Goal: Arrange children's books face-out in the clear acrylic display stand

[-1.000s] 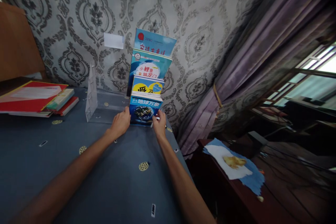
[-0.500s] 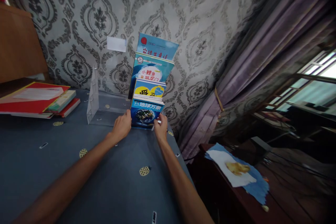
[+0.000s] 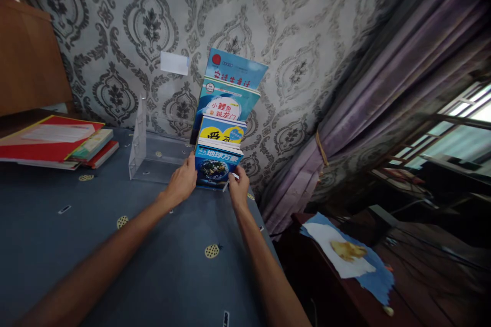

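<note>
Books of stepped heights stand upright in a row at the right end of a clear plastic book rack (image 3: 138,145). The front one is a small blue book (image 3: 213,167) with a globe on its cover. My left hand (image 3: 184,181) is closed around its left edge, the fingers partly hidden behind. At its lower right edge my right hand (image 3: 239,188) is closed, thumb in front, touching the book and the rack's edge. Behind it rise a yellow-and-blue book (image 3: 222,132), a teal book (image 3: 230,101) and a taller light-blue book (image 3: 236,69).
A pile of books under a red folder (image 3: 46,138) lies left on the dark blue tablecloth (image 3: 95,260). Patterned wallpaper backs the table, with a purple curtain (image 3: 291,179) to the right. A lower brown table (image 3: 345,296) holds a blue cloth (image 3: 378,281).
The view has shifted slightly, so the rack and books appear a little further right. My left hand sits slightly higher along the front book's edge. Both hands stay at the book.
</note>
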Demonstrator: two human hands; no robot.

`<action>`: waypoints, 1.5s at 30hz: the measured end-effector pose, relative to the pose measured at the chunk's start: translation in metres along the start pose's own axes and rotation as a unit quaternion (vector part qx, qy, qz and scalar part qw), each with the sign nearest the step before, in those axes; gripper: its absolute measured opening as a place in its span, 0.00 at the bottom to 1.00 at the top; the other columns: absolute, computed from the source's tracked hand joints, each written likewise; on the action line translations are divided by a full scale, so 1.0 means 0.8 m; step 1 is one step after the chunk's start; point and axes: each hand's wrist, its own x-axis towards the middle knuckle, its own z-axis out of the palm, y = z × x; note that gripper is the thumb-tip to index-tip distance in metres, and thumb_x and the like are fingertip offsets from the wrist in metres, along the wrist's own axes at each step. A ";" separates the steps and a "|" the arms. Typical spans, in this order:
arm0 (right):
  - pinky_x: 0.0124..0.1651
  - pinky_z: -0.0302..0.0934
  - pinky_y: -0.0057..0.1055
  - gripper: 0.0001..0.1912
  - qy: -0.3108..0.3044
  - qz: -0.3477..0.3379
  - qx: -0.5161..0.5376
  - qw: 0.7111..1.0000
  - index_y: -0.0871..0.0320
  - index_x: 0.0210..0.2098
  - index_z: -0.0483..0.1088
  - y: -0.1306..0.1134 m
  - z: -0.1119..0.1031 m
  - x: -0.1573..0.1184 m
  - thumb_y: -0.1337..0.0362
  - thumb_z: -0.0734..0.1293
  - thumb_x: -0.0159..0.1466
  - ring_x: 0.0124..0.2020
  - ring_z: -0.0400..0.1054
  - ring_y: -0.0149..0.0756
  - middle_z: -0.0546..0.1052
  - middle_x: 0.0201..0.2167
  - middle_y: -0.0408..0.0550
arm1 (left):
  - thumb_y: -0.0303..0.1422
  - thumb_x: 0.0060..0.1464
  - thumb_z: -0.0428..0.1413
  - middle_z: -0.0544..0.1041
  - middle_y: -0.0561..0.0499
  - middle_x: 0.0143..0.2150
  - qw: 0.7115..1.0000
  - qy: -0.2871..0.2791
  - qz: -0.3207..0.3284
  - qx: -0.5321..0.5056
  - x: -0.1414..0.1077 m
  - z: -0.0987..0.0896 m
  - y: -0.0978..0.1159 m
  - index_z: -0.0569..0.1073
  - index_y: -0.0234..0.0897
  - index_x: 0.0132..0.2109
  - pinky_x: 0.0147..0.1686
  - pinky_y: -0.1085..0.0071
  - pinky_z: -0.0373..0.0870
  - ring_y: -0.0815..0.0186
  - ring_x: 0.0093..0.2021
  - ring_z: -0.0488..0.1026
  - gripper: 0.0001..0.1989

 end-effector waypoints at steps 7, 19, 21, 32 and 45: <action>0.48 0.71 0.39 0.20 0.009 -0.010 -0.013 1.000 0.59 0.51 0.73 0.000 0.004 -0.006 0.62 0.62 0.60 0.46 0.73 0.43 0.78 0.46 0.55 | 0.25 0.65 0.44 0.73 0.30 0.61 0.999 0.000 -0.009 0.052 -0.005 0.007 -0.001 0.49 0.29 0.71 0.52 0.59 0.73 0.53 0.54 0.78 0.29; 0.54 0.69 0.46 0.26 0.031 -0.014 -0.044 0.998 0.59 0.59 0.67 0.001 0.005 -0.048 0.61 0.61 0.62 0.53 0.71 0.46 0.74 0.52 0.58 | 0.25 0.64 0.47 0.76 0.34 0.58 0.988 -0.037 0.086 0.124 -0.030 0.010 -0.043 0.68 0.31 0.60 0.67 0.49 0.58 0.52 0.64 0.69 0.19; 0.55 0.68 0.46 0.28 0.030 -0.002 -0.051 0.998 0.59 0.62 0.65 0.004 0.006 -0.065 0.61 0.61 0.63 0.54 0.70 0.46 0.73 0.54 0.59 | 0.24 0.63 0.48 0.72 0.33 0.64 0.985 -0.022 0.110 0.135 -0.037 0.016 -0.056 0.66 0.31 0.65 0.70 0.47 0.54 0.51 0.68 0.64 0.24; 0.56 0.70 0.49 0.28 -0.167 -0.024 -0.076 0.983 0.58 0.62 0.67 -0.002 0.030 -0.138 0.64 0.63 0.62 0.49 0.74 0.47 0.77 0.50 0.57 | 0.21 0.64 0.41 0.58 0.32 0.74 0.964 -0.062 0.159 0.201 -0.049 0.015 -0.075 0.56 0.24 0.72 0.73 0.47 0.47 0.51 0.75 0.52 0.30; 0.53 0.72 0.46 0.20 -0.237 -0.043 -0.107 0.965 0.58 0.54 0.73 -0.009 0.023 -0.120 0.67 0.62 0.63 0.47 0.75 0.45 0.77 0.47 0.55 | 0.23 0.62 0.46 0.81 0.43 0.49 0.978 0.128 0.149 0.075 -0.026 -0.084 -0.130 0.77 0.37 0.52 0.59 0.56 0.68 0.57 0.53 0.75 0.18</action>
